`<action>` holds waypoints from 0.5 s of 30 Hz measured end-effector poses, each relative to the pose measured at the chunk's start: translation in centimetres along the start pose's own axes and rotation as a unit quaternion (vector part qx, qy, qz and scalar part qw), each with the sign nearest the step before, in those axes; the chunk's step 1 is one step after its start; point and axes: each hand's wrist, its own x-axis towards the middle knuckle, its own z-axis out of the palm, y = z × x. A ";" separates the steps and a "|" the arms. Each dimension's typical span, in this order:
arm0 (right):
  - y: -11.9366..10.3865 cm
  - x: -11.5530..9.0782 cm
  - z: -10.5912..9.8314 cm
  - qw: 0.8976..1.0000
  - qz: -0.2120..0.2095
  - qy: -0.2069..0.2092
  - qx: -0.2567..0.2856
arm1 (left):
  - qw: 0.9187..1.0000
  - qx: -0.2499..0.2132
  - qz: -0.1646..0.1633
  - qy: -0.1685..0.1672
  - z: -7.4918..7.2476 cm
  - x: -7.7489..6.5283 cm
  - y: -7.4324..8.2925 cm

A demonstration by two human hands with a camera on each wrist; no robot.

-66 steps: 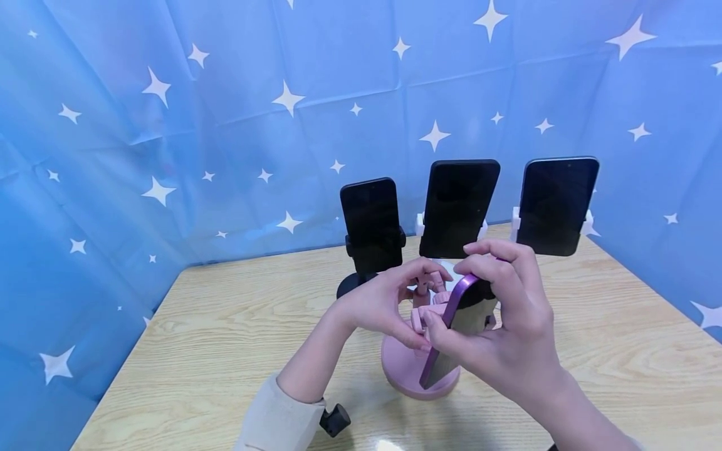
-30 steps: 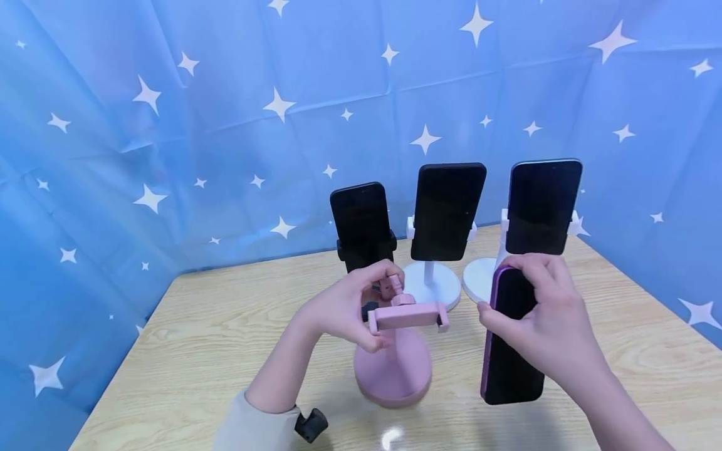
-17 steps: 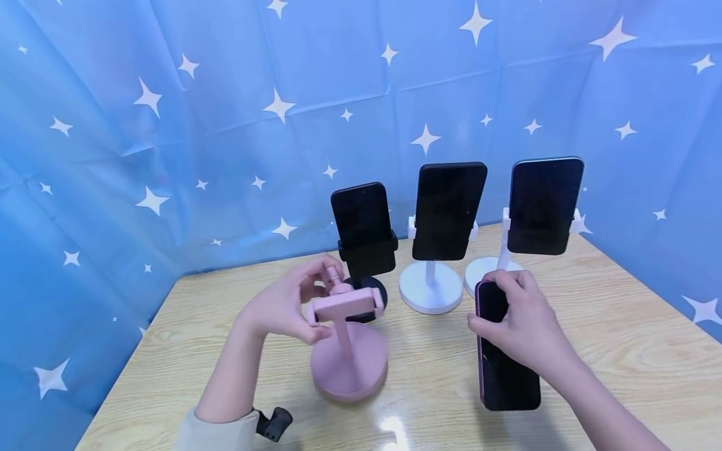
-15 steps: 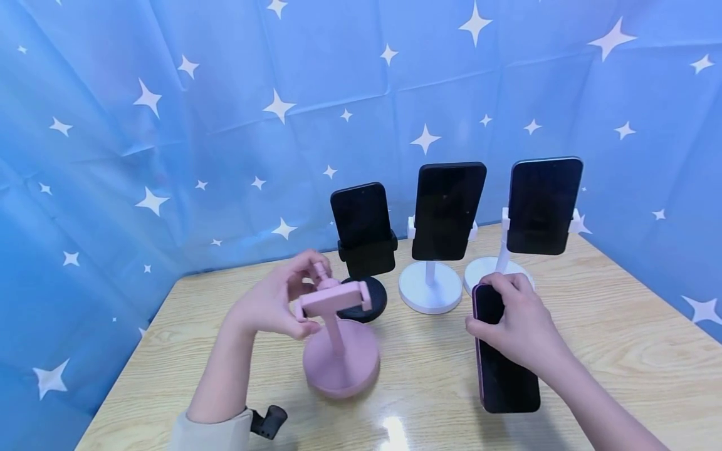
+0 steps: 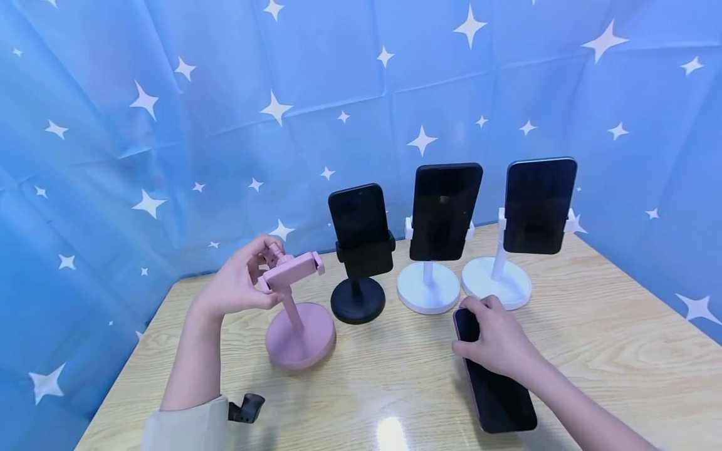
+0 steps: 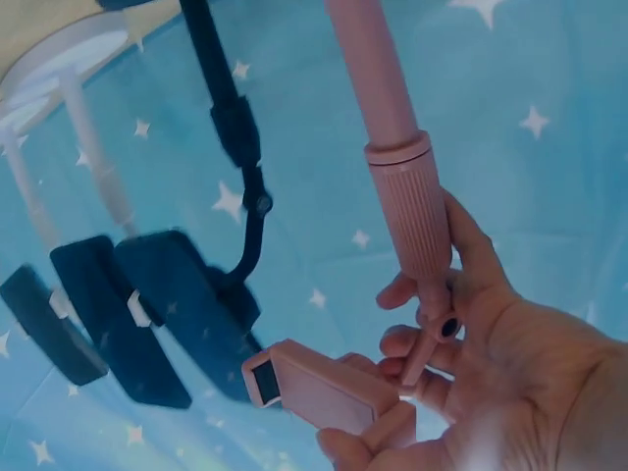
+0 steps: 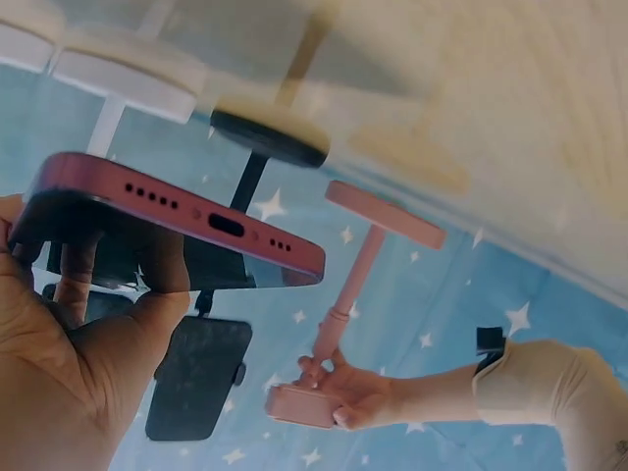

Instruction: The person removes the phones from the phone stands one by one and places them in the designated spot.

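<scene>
At the left of the frame, the pink stand (image 5: 292, 310) has moved away from its spot in front of the black stand (image 5: 358, 302); it is now off to that one's left, seemingly just off the table (image 5: 395, 363), its clamp (image 5: 290, 272) bare and rising to the right. Past the black stand and the two white stands (image 5: 423, 300), each carrying a dark phone (image 5: 445, 213), the purple-edged phone (image 5: 499, 391) has come lower and turned more aslant, ending up at the lower right, well apart from the clamp. To my eye, phone and pink stand are now fully parted, one to each hand. As for the grip, the left hand (image 5: 239, 285) holds the pink stand behind its clamp, fingers curled about the joint, thumb by the clamp's left end, a fairly narrow hold. The right hand (image 5: 496, 343) has the purple-edged phone by its upper part, thumb at the left edge, fingers reaching to the top; whether its lower end touches the table I can't tell
</scene>
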 end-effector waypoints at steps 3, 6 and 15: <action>0.2 0.0 0.6 1.000 -0.006 -0.010 -0.007 | 1.000 0.007 -0.019 0.010 -0.3 0.2 -0.9; 0.4 -0.1 1.0 1.000 -0.002 -0.020 -0.010 | 0.999 0.017 -0.042 0.019 -0.6 0.4 -1.7; 0.7 0.0 1.8 0.998 0.025 -0.064 0.003 | 0.997 0.013 -0.073 0.036 -1.2 1.0 -3.6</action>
